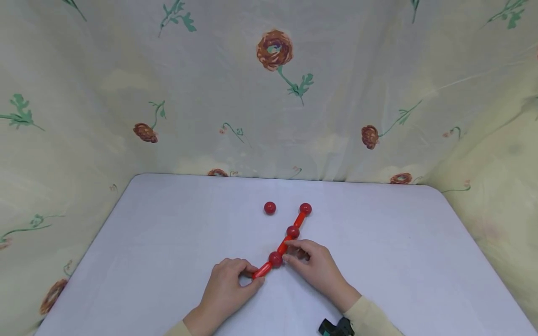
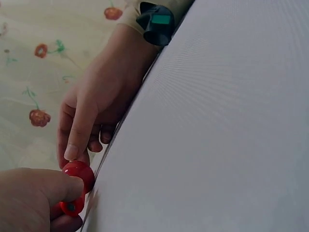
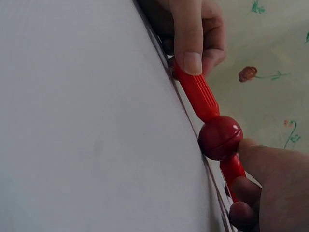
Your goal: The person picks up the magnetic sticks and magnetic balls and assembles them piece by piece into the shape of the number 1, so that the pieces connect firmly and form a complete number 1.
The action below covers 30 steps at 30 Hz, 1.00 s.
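Observation:
A chain of red rods and dark red balls runs slantwise across the white table in the head view. My left hand (image 1: pixel 229 285) pinches the nearest rod (image 1: pixel 263 269) between thumb and fingers at its near end. That rod joins a ball (image 1: pixel 275 259), shown close up in the right wrist view with a seam round it. My right hand (image 1: pixel 316 267) holds the middle rod (image 1: pixel 284 245) in its fingers, with the thumb at the ball. Beyond lie a second ball (image 1: pixel 293 232), the far rod (image 1: pixel 300 219) and an end ball (image 1: pixel 305 208).
A loose red ball (image 1: pixel 270 208) sits on the white table (image 1: pixel 176 224), left of the chain's far end. Flower-patterned cloth (image 1: pixel 210 84) hangs behind the table and along both sides. A black device (image 1: pixel 336 327) is strapped at the right wrist.

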### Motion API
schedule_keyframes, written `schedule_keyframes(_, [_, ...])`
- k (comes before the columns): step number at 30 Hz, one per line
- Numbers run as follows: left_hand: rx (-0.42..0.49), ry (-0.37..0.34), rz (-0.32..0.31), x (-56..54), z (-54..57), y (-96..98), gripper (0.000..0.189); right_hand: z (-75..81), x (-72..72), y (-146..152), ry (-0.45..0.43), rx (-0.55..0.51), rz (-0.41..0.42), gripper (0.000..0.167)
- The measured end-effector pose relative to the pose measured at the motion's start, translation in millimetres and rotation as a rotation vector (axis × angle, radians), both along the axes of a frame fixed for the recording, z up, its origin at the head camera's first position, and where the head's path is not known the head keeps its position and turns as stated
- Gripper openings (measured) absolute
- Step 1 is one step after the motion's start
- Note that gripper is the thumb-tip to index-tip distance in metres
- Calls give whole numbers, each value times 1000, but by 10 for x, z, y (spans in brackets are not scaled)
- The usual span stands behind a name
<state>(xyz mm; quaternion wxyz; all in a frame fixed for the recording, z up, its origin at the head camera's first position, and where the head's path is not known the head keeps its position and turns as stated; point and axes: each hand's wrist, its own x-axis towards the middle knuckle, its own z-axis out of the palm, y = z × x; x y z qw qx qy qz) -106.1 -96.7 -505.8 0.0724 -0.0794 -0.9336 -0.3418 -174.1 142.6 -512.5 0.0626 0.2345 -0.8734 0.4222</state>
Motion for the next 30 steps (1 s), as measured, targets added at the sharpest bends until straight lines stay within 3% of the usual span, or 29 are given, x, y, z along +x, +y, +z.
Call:
schedule_keyframes(12, [-3,36,-12,-2,-25,-7,16,-20,73,-49,3,56,89,37])
schedule_keyframes(22, [-2,43,-16,-2,-32,-3,17,25,122,-101,13,73,50,32])
schedule_keyframes(30, [-4,-16,-10,4,-17,9,19,16,121,-103,18,75,45,33])
